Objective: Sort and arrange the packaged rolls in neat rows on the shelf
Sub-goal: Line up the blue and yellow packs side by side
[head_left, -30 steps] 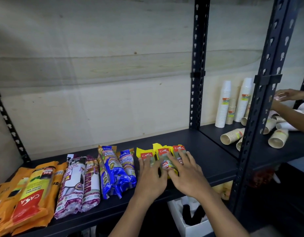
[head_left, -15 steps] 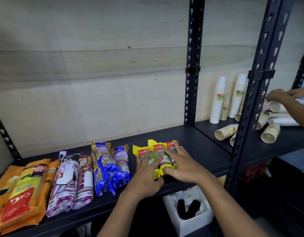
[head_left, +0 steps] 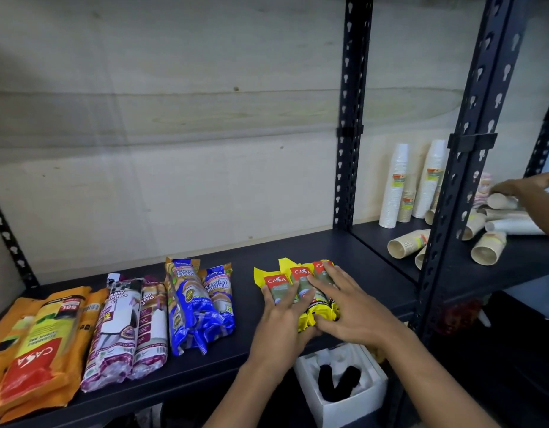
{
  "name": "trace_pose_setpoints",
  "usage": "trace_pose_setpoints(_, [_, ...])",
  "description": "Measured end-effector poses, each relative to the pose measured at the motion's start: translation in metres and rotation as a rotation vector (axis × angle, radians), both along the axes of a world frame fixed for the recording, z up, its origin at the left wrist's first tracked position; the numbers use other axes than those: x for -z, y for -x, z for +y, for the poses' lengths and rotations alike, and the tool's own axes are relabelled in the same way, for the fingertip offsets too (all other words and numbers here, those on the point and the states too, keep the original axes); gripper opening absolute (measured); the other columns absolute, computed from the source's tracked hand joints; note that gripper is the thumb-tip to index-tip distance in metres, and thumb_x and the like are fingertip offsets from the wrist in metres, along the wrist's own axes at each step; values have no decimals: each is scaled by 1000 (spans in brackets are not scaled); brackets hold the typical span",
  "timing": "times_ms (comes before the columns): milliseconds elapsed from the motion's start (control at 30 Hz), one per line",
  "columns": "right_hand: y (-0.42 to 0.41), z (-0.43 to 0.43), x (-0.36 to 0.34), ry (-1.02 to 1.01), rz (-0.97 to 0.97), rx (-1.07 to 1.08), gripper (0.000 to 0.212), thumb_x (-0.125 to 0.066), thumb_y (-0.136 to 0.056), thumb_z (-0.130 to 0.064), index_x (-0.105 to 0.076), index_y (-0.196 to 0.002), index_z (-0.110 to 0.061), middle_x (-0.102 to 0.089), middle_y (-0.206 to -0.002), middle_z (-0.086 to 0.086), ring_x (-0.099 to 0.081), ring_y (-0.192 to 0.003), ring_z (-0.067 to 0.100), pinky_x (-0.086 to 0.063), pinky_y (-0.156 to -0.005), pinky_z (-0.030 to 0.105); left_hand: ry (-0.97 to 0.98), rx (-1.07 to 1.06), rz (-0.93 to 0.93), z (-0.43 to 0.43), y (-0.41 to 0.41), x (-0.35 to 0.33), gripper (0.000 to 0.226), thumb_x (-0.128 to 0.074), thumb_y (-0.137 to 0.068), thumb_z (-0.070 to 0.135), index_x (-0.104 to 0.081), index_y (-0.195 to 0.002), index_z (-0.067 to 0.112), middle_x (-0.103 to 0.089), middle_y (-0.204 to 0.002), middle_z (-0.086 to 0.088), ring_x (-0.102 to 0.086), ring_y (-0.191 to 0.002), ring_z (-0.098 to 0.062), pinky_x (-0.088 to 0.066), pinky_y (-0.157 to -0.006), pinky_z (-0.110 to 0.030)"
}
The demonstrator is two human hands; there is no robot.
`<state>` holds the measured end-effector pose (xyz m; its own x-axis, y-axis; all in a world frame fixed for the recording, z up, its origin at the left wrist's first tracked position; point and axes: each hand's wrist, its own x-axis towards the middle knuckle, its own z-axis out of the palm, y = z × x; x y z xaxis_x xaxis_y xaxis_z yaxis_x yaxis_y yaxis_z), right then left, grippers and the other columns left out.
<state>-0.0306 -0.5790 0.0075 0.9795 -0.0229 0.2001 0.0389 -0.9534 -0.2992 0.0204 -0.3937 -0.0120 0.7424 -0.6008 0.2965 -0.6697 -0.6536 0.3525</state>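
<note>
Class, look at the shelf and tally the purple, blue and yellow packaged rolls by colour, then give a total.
purple rolls: 2
blue rolls: 2
yellow rolls: 3
Total: 7

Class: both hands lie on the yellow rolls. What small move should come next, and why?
Probably press the yellow rolls together and even their ends with the left hand and right hand: the three overlap, their far ends look staggered, and a gap separates them from the blue rolls.
</note>
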Motion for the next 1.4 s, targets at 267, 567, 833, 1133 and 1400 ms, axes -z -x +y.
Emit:
trace_pose_setpoints(267, [8, -30, 7, -42, -45, -15, 78, -50, -82, -68, -11, -148, -60, 15, -160, -28, 19, -145, -6, -27, -118, 41, -62, -17, -41, -28, 7, -1, 71, -67, -88, 46, -31, -150, 41, -22, -163, 13, -2, -149, -46, -46, -104, -52])
trace_pose_setpoints(567, [11, -50, 6, 29, -83, -17, 75, -48, -87, -64, -13, -152, -54, 12, -161, -28, 20, -145, -6, -31, -116, 36, -77, -65, -87, -55, 13, 6, 70, -61, -91, 49, -23, -150, 44, -19, -164, 10, -2, -148, -49, -55, -93, -52])
trace_pose_setpoints(833, [9, -54, 8, 65, -127, -47, 74, -45, -87, -61, -16, -154, -47, 4, -162, -26, 15, -147, -4, -34, -115, 39, -5, -91, -105, -61, 14, 16, 71, -63, -92, 44, -24, -151, 44, -21, -163, 7, 0, -147, -52, -46, -103, -60])
trace_pose_setpoints(1133, [13, -52, -1, 130, -57, -29, 76, -41, -85, -67, -7, -152, -53, 14, -160, -28, 22, -145, -6, -44, -106, 37, 86, -74, -60, -55, 16, 15, 72, -65, -90, 46, -28, -151, 42, -15, -164, 5, 6, -150, -42, -49, -102, -52])
trace_pose_setpoints(1400, [10, -33, -13, -74, -221, -10, 55, -37, -94, -48, -35, -148, -45, -23, -160, -24, 2, -147, -9, -33, -115, 42, 182, -33, -7, -21, 24, 9, 80, -65, -82, 61, -23, -148, 47, -5, -161, 14, 12, -152, -20, -40, -111, -50])
